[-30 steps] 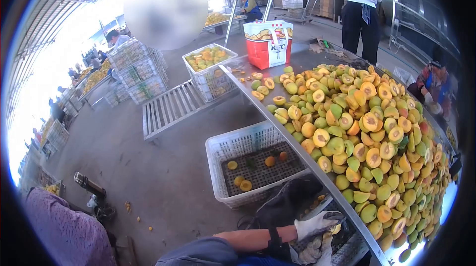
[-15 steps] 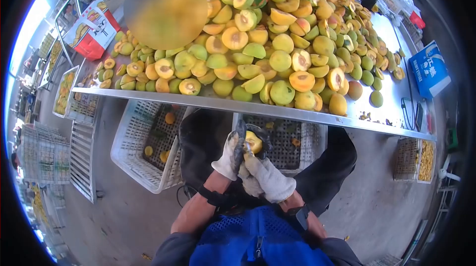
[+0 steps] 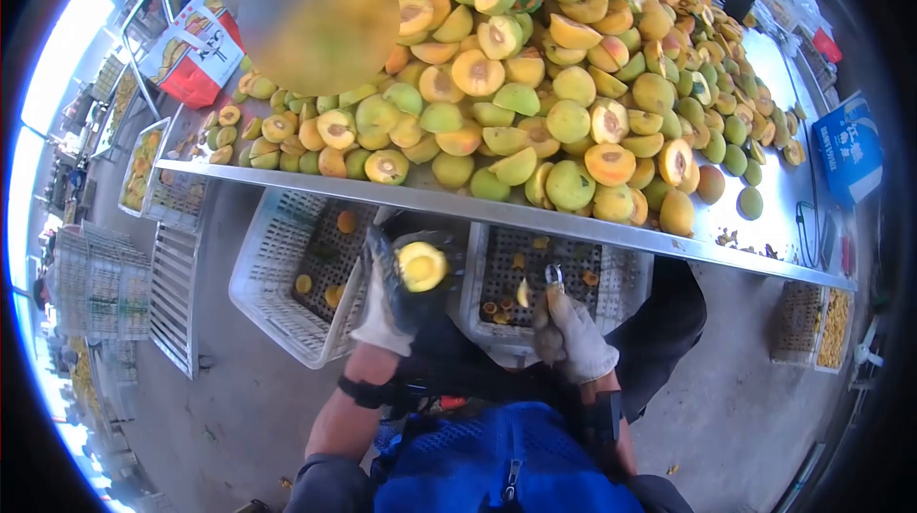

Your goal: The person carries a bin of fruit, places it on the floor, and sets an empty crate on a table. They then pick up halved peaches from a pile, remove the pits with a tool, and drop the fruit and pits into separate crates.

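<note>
In my left hand (image 3: pixel 384 288), gloved in white with dark finger coverings, a yellow peach half (image 3: pixel 421 267) lies with its cut face and round hollow turned up. Dark fingers curl behind it. My right hand (image 3: pixel 574 333), in a white, soiled glove, grips a small metal pitting tool (image 3: pixel 554 275) with a looped tip pointing away from me. Between the hands a pale sliver of fruit (image 3: pixel 522 293) appears in mid-air above a white plastic crate (image 3: pixel 473 308), which has dark scraps and fruit bits inside.
A metal table (image 3: pixel 535 228) crosses in front, heaped with whole and halved peaches (image 3: pixel 516 136). Another white crate (image 3: pixel 263 308) stands left, below the table edge. A red-and-white bag (image 3: pixel 201 59) and a blue box (image 3: pixel 847 152) flank the heap. Stacked crates (image 3: pixel 100 279) stand far left.
My hands have separated: the left moved left with the peach half, the right moved right with the pitting tool. A fruit sliver now shows over the middle crate. The view shifted slightly.
</note>
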A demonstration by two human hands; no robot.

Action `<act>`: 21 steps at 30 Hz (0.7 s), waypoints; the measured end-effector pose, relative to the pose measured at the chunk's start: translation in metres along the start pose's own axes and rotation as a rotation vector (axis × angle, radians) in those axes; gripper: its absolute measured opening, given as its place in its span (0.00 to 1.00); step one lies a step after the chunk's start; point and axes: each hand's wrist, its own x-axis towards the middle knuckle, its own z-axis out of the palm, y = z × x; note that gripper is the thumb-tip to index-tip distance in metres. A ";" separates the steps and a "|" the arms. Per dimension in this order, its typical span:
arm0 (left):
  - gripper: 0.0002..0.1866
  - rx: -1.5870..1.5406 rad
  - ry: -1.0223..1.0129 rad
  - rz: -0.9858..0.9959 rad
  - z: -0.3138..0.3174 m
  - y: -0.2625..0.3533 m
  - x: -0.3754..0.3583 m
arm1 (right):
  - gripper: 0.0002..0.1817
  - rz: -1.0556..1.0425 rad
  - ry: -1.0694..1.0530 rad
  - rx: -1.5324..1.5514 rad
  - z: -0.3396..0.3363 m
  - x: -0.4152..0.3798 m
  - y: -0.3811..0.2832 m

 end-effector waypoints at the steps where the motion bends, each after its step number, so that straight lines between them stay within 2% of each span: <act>1: 0.23 0.093 0.074 0.080 -0.019 0.011 -0.002 | 0.21 -0.065 0.180 -0.164 -0.010 0.010 0.010; 2: 0.24 0.008 0.167 0.108 -0.029 0.033 -0.007 | 0.20 -0.099 0.371 -0.335 -0.021 0.021 0.019; 4: 0.27 1.530 0.366 0.635 -0.037 0.083 -0.012 | 0.24 0.012 0.377 -0.170 -0.037 0.024 0.024; 7: 0.33 1.781 0.620 0.880 -0.021 0.133 0.000 | 0.22 -0.006 0.322 -0.158 -0.023 0.024 0.021; 9: 0.33 1.673 0.457 0.887 0.001 0.154 0.031 | 0.19 0.004 0.301 -0.164 -0.010 0.026 0.017; 11: 0.36 1.909 0.321 0.861 0.040 0.162 0.062 | 0.17 -0.038 0.261 -0.214 -0.009 0.034 0.028; 12: 0.37 1.932 0.198 0.774 0.048 0.160 0.081 | 0.17 -0.061 0.243 -0.239 -0.008 0.036 0.033; 13: 0.39 2.082 0.126 0.719 0.055 0.159 0.097 | 0.19 -0.085 0.244 -0.305 -0.005 0.035 0.032; 14: 0.37 2.169 0.079 0.616 0.059 0.155 0.113 | 0.19 -0.072 0.261 -0.310 -0.005 0.032 0.032; 16: 0.36 2.133 0.077 0.593 0.060 0.153 0.123 | 0.19 -0.047 0.297 -0.315 -0.006 0.026 0.030; 19: 0.31 1.981 0.026 0.885 0.038 0.149 0.113 | 0.18 -0.076 0.311 -0.262 -0.008 0.021 0.029; 21: 0.27 1.525 0.083 0.695 0.033 0.148 0.095 | 0.18 -0.091 0.269 -0.218 -0.003 0.017 0.023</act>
